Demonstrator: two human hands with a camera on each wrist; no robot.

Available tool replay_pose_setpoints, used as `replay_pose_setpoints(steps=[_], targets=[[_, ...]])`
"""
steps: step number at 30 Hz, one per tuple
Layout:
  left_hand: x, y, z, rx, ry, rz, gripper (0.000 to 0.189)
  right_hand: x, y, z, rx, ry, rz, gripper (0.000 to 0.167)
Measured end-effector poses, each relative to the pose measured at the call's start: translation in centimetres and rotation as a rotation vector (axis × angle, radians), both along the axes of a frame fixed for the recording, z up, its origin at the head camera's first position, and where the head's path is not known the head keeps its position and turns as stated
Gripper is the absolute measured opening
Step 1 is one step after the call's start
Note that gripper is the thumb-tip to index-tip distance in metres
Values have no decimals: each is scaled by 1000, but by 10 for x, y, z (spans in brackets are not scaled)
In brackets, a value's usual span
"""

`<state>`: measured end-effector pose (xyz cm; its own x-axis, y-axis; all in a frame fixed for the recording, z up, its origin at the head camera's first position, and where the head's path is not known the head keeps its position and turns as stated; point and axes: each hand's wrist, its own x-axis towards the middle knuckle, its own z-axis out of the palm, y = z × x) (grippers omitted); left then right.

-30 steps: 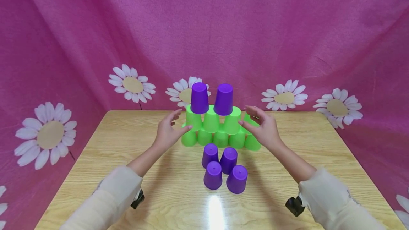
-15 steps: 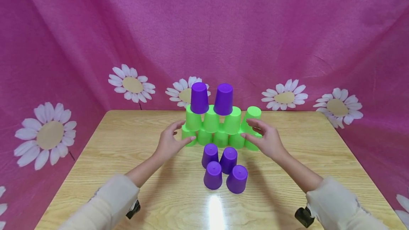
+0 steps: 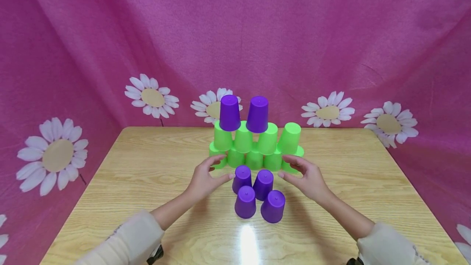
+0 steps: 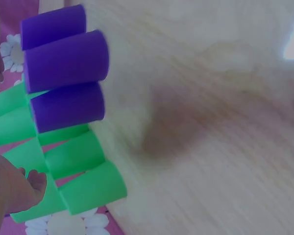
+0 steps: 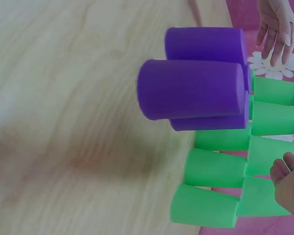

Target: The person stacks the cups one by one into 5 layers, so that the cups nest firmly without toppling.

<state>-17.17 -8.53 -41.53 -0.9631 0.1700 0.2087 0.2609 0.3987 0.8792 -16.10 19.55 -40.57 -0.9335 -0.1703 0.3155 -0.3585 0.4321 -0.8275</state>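
Several purple cups (image 3: 245, 203) stand upside down in a cluster on the table. My left hand (image 3: 207, 177) hovers at their left with fingers relaxed and apart, its thumb tip right by the back left purple cup (image 3: 241, 181). On the other side my right hand (image 3: 306, 177) is held likewise, holding nothing, its thumb pointing at the back right purple cup (image 3: 263, 185). Behind them rises a wall of upturned green cups (image 3: 243, 138) in two rows. Two purple cups (image 3: 229, 113) sit on its upper row, toward the left. The right wrist view shows the right hand (image 5: 290, 188) beside the green cups.
The wooden table (image 3: 147, 154) reaches back to a pink cloth (image 3: 276, 44) printed with white daisies. At the right end of the upper row, a green cup (image 3: 290, 137) carries nothing on top. Light glares off the table (image 3: 353, 154) near the front.
Both hands have come down and back from beside the upper rows to either side of the purple cluster. The left hand has also moved right. The cups have not moved.
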Motion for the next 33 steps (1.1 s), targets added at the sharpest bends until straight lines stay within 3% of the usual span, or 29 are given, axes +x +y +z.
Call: replay_pose_setpoints(steps=[18, 23, 33], targets=[[23, 12, -35, 36, -81, -90, 57, 25, 1, -38, -44, 9, 70, 42], [27, 15, -46, 57, -80, -117, 55, 29, 1, -48, -14, -35, 63, 44], [32, 19, -58, 59, -70, -107, 55, 40, 2, -62, 33, -123, 93, 57]])
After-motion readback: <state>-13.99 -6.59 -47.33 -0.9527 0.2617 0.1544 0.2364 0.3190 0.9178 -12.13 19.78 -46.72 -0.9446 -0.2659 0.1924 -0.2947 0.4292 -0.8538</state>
